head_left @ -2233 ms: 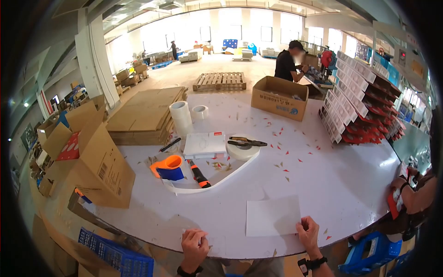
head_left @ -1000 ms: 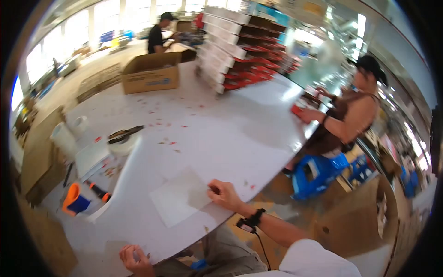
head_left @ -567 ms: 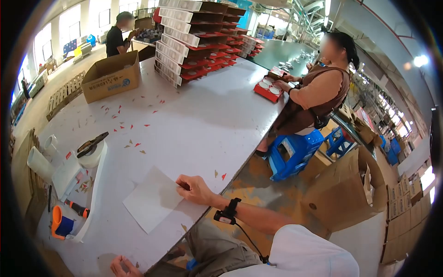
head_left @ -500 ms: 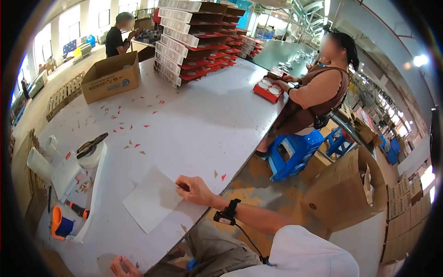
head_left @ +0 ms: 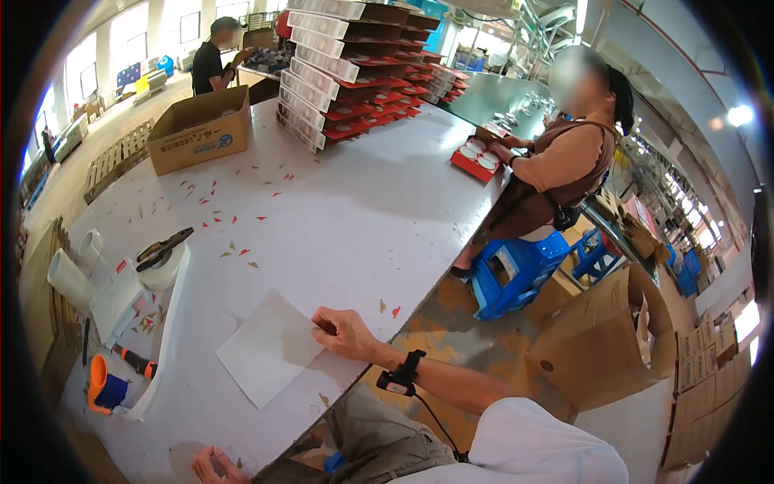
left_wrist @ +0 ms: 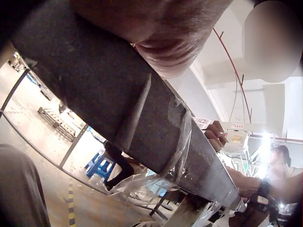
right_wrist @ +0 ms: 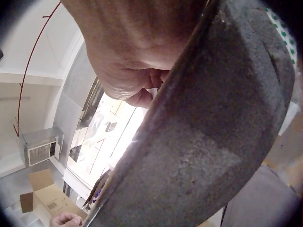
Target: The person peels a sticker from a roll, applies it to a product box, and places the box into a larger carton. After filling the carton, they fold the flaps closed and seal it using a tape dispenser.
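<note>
In the head view a white sheet [head_left: 270, 348] lies flat on the pale table near its front edge. My right hand [head_left: 347, 333] rests at the sheet's right corner, fingers curled, and pinches that edge. My left hand [head_left: 218, 466] rests loosely curled at the table's edge, at the bottom of the view, with nothing visible in it. The left wrist view has my left hand [left_wrist: 161, 33] large at the top, fingers hidden behind the table's dark underside. In the right wrist view my right hand [right_wrist: 137, 47] is above the table edge, its fingertips mostly hidden.
Tape rolls [head_left: 68, 281], pliers [head_left: 164, 248], a cutter [head_left: 135, 362] and an orange tape dispenser [head_left: 101, 385] lie at left. An open carton [head_left: 201, 137] and stacked trays [head_left: 322, 73] stand farther back. Another person [head_left: 568, 153] handles a red box [head_left: 476, 161] at right.
The head view has turned to the right, bringing the other person and a floor carton into sight. Both hands keep much the same places on the table, the right one still at the sheet.
</note>
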A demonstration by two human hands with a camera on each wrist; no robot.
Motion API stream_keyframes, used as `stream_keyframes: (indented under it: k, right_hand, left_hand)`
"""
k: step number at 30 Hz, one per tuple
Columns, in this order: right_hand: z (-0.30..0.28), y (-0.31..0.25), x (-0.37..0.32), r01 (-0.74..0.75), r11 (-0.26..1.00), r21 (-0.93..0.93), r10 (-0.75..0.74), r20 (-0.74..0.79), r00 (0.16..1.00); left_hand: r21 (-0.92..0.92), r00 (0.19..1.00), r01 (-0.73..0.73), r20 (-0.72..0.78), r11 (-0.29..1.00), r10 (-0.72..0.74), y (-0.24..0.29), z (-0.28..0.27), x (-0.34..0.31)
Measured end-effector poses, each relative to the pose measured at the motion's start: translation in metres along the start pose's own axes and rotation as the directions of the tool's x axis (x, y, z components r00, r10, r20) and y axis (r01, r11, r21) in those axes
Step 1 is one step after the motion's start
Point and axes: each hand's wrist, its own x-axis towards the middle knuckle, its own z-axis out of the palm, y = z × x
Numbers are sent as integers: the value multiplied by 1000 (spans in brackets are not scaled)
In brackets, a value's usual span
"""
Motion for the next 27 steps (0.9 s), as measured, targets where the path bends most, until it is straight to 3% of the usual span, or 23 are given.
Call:
stream_keyframes:
  k: [10,13,18,21,25,27]
  right_hand:
    - [1,1,0,-19,1000,12,19,-1,1000]
    - [3,6,-3,-9,1000,-21,9,-14,1000]
    - [-2,-9,0,-62,994,-93,63,14,998]
    - [2,2,0,-29,998,-52,28,-7,1000]
    - [1,-3,0,-120,992,-30,121,12,993]
    - [2,-3,-3,-98,995,-30,98,3,995]
  left_hand:
    - [-3,1000,12,-2,1000,-12,-3,-1,-3]
    - [-116,984,179,21,977,-178,-40,17,-30]
    - [-112,983,183,38,977,-180,-21,9,-22]
    - [-110,988,153,24,982,-151,-22,14,-19]
    - [-137,981,195,29,971,-193,-15,9,-17]
    - [-143,980,201,21,969,-200,-7,6,-13]
